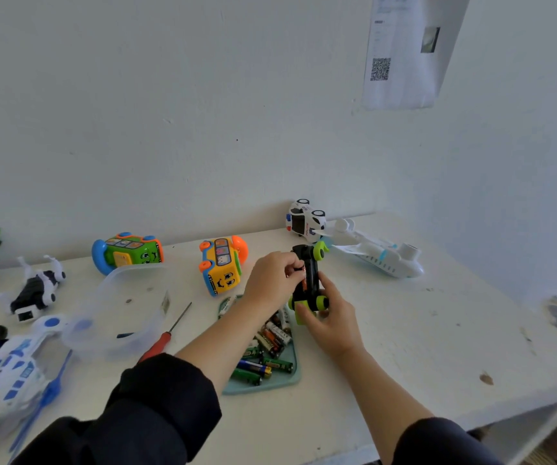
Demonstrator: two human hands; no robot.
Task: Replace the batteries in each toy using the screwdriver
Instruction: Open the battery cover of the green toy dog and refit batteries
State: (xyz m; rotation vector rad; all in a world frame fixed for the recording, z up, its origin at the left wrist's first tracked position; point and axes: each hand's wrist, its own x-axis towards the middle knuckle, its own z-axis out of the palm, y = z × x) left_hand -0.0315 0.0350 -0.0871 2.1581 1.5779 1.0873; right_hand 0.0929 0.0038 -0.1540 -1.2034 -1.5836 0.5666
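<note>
A black toy car (310, 280) with lime-green wheels stands on its side above the teal tray (292, 374). My right hand (329, 317) grips its near end, around the lower wheels. My left hand (275, 275) pinches a battery (299, 271) against the car's underside. Several loose batteries (268, 347) lie in the tray, partly hidden by my left forearm. The red-handled screwdriver (166, 335) lies on the white table (404, 330), left of the tray.
A yellow bus toy (221, 266), green bus toy (127, 251), police car (305, 221) and white plane (379, 253) sit along the wall. A clear plastic container (119, 310), a black-and-white dog toy (37, 290) and blue-white toys (5, 370) lie left. The table edge drops at right.
</note>
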